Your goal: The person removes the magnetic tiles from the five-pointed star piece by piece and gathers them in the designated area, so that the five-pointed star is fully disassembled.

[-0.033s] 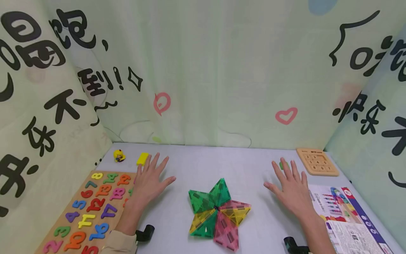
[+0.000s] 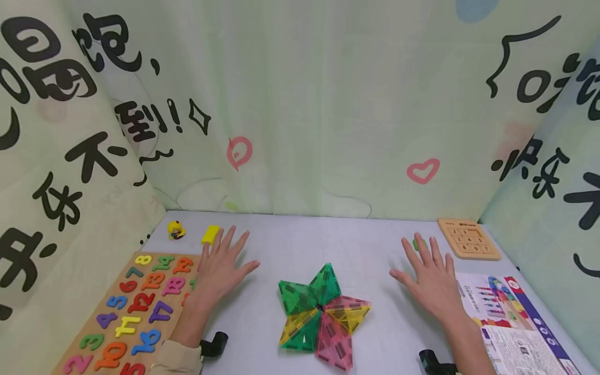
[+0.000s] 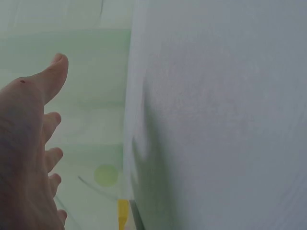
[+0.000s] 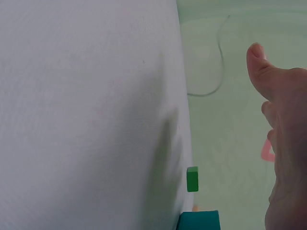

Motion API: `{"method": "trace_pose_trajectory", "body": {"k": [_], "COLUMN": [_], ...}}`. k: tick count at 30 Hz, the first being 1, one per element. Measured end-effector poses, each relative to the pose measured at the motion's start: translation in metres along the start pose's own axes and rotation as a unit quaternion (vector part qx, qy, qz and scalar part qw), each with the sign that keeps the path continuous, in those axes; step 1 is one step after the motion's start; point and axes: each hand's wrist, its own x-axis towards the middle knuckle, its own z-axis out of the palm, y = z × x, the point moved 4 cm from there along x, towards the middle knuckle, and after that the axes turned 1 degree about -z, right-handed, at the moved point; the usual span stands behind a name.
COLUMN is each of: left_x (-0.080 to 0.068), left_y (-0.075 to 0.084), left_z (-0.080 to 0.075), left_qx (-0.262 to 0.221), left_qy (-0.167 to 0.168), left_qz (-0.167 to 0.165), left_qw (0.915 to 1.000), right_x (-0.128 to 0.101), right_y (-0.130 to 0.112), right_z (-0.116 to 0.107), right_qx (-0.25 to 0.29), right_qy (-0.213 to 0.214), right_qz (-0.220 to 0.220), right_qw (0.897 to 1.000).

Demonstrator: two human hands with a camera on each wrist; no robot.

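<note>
A wooden number board [image 2: 100, 312] at the table's [image 2: 365, 245] left edge holds coloured numbers in its slots. Both hands lie flat with fingers spread, gripping nothing: the left hand [image 2: 220, 268] beside the board, the right hand [image 2: 431, 281] beside a booklet [image 2: 515, 328]. Between them lies a star of magnetic tiles [image 2: 321, 315], with bare table around it.
</note>
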Motion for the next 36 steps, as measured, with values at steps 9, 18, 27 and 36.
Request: {"method": "trace_pose_trajectory", "body": {"k": [9,18,27,36], "left_x": [-0.003,-0.002,-0.002,-0.012], "left_y": [-0.005,0.0,0.022,0.064], "left_z": [0.001,0.004,0.01,0.02], "left_qx": [0.003,-0.015,-0.019,-0.041], "left_qy": [-0.005,-0.014,-0.043,-0.06], "left_qz": [-0.007,0.002,0.031,0.094], "left_qw": [1.0,0.9998,0.9984,0.993], "right_x": [0.0,-0.002,0.001,0.001], "right_y": [-0.001,-0.004,-0.028,-0.071], "right_z": [0.003,0.0,0.0,0.009], "right_qx": [0.002,0.045,0.128,0.176], "right_qy": [-0.012,-0.02,-0.055,-0.111], "right_qz": [0.004,0.009,-0.013,-0.032], "right_qw": [1.0,0.999,0.99,0.978]}}
